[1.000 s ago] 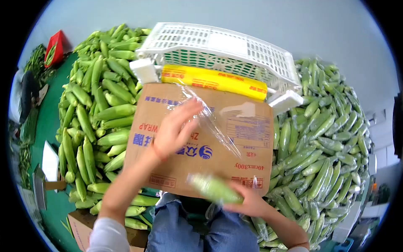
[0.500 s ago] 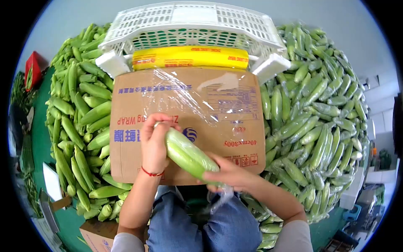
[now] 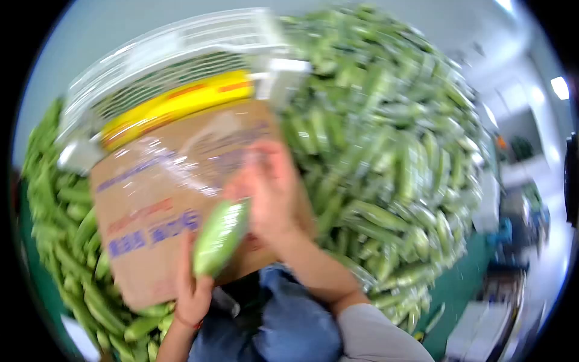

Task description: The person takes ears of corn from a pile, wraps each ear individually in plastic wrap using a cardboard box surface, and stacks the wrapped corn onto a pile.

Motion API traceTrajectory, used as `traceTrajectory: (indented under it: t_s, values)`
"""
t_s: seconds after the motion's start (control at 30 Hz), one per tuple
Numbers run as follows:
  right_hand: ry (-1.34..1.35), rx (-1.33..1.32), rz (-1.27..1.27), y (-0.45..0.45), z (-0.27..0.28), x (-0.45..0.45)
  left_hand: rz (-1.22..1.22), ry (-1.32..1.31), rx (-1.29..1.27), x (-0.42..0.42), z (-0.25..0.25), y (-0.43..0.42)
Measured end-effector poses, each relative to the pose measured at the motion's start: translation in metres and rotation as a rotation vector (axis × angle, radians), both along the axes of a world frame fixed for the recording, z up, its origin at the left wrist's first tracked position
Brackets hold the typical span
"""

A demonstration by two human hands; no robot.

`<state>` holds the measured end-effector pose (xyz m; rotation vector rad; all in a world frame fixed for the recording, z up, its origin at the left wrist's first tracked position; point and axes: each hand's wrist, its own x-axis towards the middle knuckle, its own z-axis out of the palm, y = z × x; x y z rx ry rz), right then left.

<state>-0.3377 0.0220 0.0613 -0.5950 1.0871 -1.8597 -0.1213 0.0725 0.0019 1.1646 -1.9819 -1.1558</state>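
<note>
An ear of corn in its green husk (image 3: 221, 238), shiny with cling film, stands slantwise above the cardboard box (image 3: 139, 259). My left hand (image 3: 196, 289), with a red cord at the wrist, grips its lower end, thumb and fingers around it. Beside its upper end is my right hand (image 3: 262, 187), smeared by motion; whether its fingers touch the corn cannot be made out. A sheet of clear film (image 3: 181, 172) lies across the box top, and a bit of loose film (image 3: 226, 301) hangs below the corn near my knees.
A yellow roll of cling film (image 3: 175, 105) lies at the box's far edge, before a white plastic crate (image 3: 163, 45). Film-wrapped corn (image 3: 392, 181) is heaped on the right. Unwrapped corn (image 3: 72, 259) is piled on the left.
The view has swung to the right and blurred. The corn has turned so its top leans right; my left hand has gone from its upper to its lower end, my right hand the reverse.
</note>
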Motion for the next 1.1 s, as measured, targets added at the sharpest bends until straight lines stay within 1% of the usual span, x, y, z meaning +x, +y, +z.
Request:
traceTrajectory:
  t_s: [0.03,0.07,0.1,0.13,0.17,0.2,0.23,0.27,0.3,0.33,0.37,0.4,0.43,0.47,0.5,0.53,0.57,0.6,0.63,0.67,0.7,0.73,0.77,0.8,0.83,0.87,0.9,0.93,0.97,1.0,1.03,1.07,1.1]
  values:
    - [0.008,-0.067,0.023,0.004,-0.004,-0.005,-0.106,-0.155,-0.340,-0.002,0.005,0.001]
    - [-0.083,-0.094,0.032,0.009,0.009,-0.006,-0.079,-0.032,-0.142,-0.002,0.003,0.005]
    - [-0.250,-0.133,0.077,0.016,0.024,-0.008,-0.040,0.062,0.067,-0.005,0.006,0.008]
    - [-0.327,-0.202,0.205,0.021,0.020,-0.022,-0.065,0.171,0.226,-0.018,0.028,0.005]
    - [-0.348,-0.233,0.200,0.031,0.017,-0.033,-0.070,0.263,0.381,-0.027,0.047,0.002]
    - [-0.373,-0.271,0.214,0.038,0.015,-0.043,-0.141,0.155,0.291,-0.028,0.051,-0.004]
    - [-0.399,-0.308,0.239,0.043,0.009,-0.052,-0.190,0.186,0.326,-0.036,0.054,-0.006]
    - [-0.341,-0.264,0.168,0.048,0.004,-0.060,-0.236,0.215,0.364,-0.046,0.059,-0.010]
    - [-0.318,-0.291,0.054,0.054,0.001,-0.060,-0.283,0.244,0.400,-0.057,0.064,-0.013]
    - [-0.294,-0.316,-0.060,0.060,-0.002,-0.059,-0.339,0.196,0.381,-0.068,0.063,-0.015]
    - [-0.271,-0.340,-0.171,0.067,-0.002,-0.055,-0.409,0.123,0.142,-0.083,0.059,-0.012]
    - [-0.283,-0.302,-0.097,0.081,-0.013,-0.044,-0.463,0.051,0.033,-0.099,0.064,-0.011]
    - [-0.276,-0.152,-0.039,0.096,-0.044,-0.035,-0.520,-0.023,-0.076,-0.113,0.069,-0.012]
    - [-0.441,-0.141,0.074,0.113,-0.050,-0.028,-0.576,-0.112,-0.230,-0.120,0.074,-0.014]
    - [-0.466,0.023,-0.069,0.122,-0.053,-0.033,-0.627,-0.200,-0.386,-0.126,0.079,-0.016]
    - [-0.364,0.245,-0.127,0.142,-0.051,-0.050,-0.667,-0.290,-0.541,-0.128,0.082,-0.017]
    - [-0.577,0.248,-0.148,0.164,-0.077,-0.070,-0.651,-0.292,-0.531,-0.123,0.080,-0.017]
    - [-0.674,0.162,-0.318,0.180,-0.093,-0.097,-0.633,-0.295,-0.524,-0.110,0.074,-0.019]
    - [-0.475,0.281,-0.554,0.192,-0.059,-0.118,-0.611,-0.297,-0.518,-0.096,0.067,-0.020]
    - [-0.236,0.361,-0.656,0.217,-0.058,-0.151,-0.563,-0.307,-0.453,-0.074,0.055,-0.022]
    - [-0.106,0.395,-0.808,0.238,-0.043,-0.180,-0.487,-0.329,-0.397,-0.050,0.041,-0.022]
    - [-0.009,0.321,-0.893,0.261,-0.035,-0.215,-0.413,-0.350,-0.340,-0.025,0.028,-0.021]
    - [-0.028,0.250,-0.943,0.290,-0.037,-0.267,-0.337,-0.370,-0.284,-0.004,0.018,-0.019]
    - [0.011,0.268,-1.019,0.326,-0.043,-0.328,-0.247,-0.366,-0.305,0.010,0.005,-0.017]
    - [0.136,0.417,-1.291,0.346,-0.045,-0.376,-0.142,-0.376,-0.332,0.025,-0.012,-0.014]
    - [0.062,0.385,-1.309,0.344,-0.046,-0.387,-0.014,-0.408,-0.363,0.045,-0.020,-0.008]
    - [-0.012,0.350,-1.330,0.342,-0.046,-0.398,0.085,-0.473,-0.270,0.045,-0.012,-0.003]
    - [-0.085,0.314,-1.352,0.342,-0.046,-0.408,0.134,-0.541,-0.285,0.043,-0.008,-0.001]
    - [0.268,0.405,-1.271,0.304,-0.060,-0.379,0.154,-0.577,-0.248,0.050,-0.012,0.000]
    - [0.615,0.455,-1.220,0.266,-0.072,-0.349,0.198,-0.505,-0.256,0.058,-0.020,-0.003]
    - [0.748,0.593,-0.928,0.222,-0.063,-0.283,0.231,-0.535,-0.289,0.053,-0.011,-0.011]
    - [0.768,0.549,-0.589,0.175,-0.061,-0.214,0.281,-0.496,-0.292,0.049,-0.003,-0.020]
    - [1.156,0.557,-0.320,0.139,-0.058,-0.158,0.294,-0.534,-0.341,0.050,-0.004,-0.034]
